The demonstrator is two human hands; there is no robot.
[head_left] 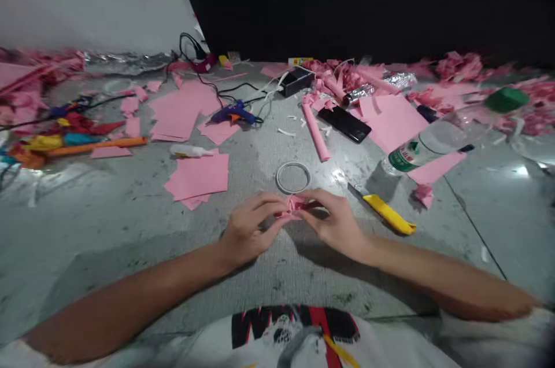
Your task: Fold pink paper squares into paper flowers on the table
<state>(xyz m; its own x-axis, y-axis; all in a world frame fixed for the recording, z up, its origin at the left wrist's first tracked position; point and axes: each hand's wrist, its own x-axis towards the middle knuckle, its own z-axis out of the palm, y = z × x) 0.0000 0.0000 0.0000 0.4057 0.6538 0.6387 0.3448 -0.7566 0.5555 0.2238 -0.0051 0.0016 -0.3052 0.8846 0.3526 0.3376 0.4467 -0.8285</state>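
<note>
Left hand (249, 229) and right hand (333, 220) both pinch the small pink paper piece (295, 206) over the floor (130, 229). Keep fingertip pressure even and crease firmly; loose folds would likely spring open.

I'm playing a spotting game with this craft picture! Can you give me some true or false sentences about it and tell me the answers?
1. Both hands, left hand and right hand, pinch a small pink paper piece. True.
2. The yellow utility knife is in the right hand. False: it lies on the floor beside that hand.
3. A tape ring lies just beyond the hands. True.
4. The water bottle stands upright. False: it lies on its side.
5. The blue glue gun rests near pink paper sheets. True.
</note>
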